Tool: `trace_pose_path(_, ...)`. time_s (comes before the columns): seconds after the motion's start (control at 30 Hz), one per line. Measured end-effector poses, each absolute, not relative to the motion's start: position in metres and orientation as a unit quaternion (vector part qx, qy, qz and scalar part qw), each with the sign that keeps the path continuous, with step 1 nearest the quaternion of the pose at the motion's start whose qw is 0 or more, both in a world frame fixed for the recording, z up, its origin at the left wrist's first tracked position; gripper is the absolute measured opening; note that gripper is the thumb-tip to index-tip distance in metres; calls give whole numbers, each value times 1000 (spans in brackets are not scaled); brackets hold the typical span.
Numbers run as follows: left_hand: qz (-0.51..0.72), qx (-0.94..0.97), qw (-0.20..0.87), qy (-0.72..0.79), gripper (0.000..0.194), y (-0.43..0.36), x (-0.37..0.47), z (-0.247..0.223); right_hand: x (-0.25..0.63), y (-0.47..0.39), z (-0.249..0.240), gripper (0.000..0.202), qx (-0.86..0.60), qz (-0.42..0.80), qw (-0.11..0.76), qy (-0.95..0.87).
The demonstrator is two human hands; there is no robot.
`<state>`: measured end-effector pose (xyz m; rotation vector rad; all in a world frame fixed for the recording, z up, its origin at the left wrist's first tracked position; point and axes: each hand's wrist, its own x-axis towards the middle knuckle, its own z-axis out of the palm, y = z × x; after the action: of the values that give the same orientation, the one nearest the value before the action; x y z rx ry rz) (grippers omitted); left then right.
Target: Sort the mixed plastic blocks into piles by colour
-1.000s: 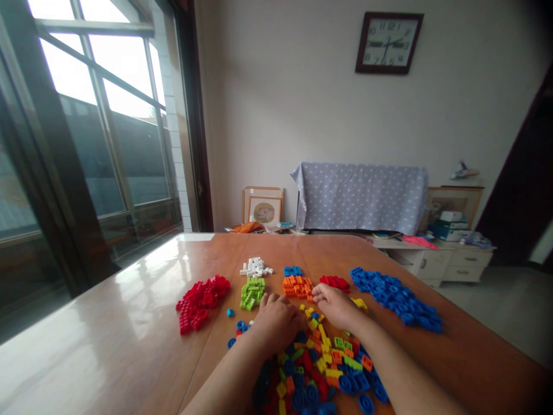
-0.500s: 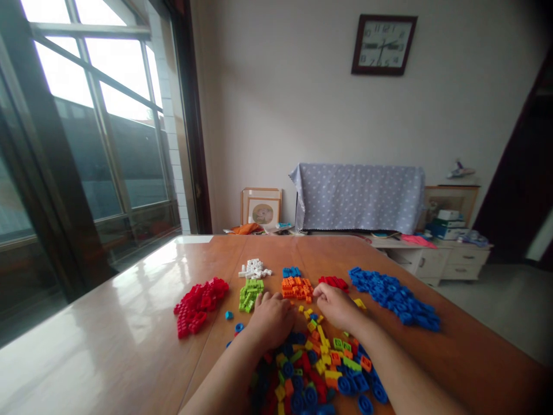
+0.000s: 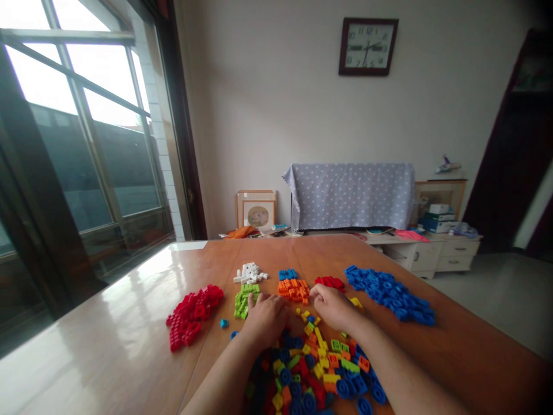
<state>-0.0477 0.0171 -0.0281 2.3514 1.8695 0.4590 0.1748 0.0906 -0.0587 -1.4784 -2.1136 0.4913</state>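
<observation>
My left hand (image 3: 266, 317) is low over the table, palm down, its curled fingers beside the light green bricks (image 3: 247, 300) and the near edge of the orange bricks (image 3: 294, 290). Whatever lies under its fingers is hidden. My right hand (image 3: 330, 302) rests at the right of the orange bricks, just in front of the small red pile (image 3: 330, 283), with its fingers closed; anything in them is too small to make out. Between and below both hands spreads a mixed heap of yellow, blue, orange, red and green bricks (image 3: 322, 369).
A large red pile (image 3: 194, 314) lies left, white bricks (image 3: 250, 272) and small blue bricks (image 3: 288, 274) farther back, and a long blue pile (image 3: 391, 294) right. One blue piece (image 3: 223, 323) sits alone on the wooden table (image 3: 142, 328).
The whole view has shifted slightly, with the wall and clock now farther left. Both hands stay at nearly the same places by the orange and green bricks.
</observation>
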Motion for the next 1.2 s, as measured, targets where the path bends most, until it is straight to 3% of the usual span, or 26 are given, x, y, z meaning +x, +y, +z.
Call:
trace_pose_path(0.2,163,739,44,652,27,22,-53,-28,176,83,-51,23,-539,169,231,-792)
trace_pose_path(0.5,149,772,66,615,29,17,-47,-26,173,77,-41,25,-541,132,152,-817)
trace_pose_path(0.87,162,788,76,589,30,15,-44,-24,173,80,-43,33,-546,164,160,-806)
trace_pose_path(1.2,159,785,78,593,29,14,-43,-20,172,71,-32,28,-530,170,167,-814)
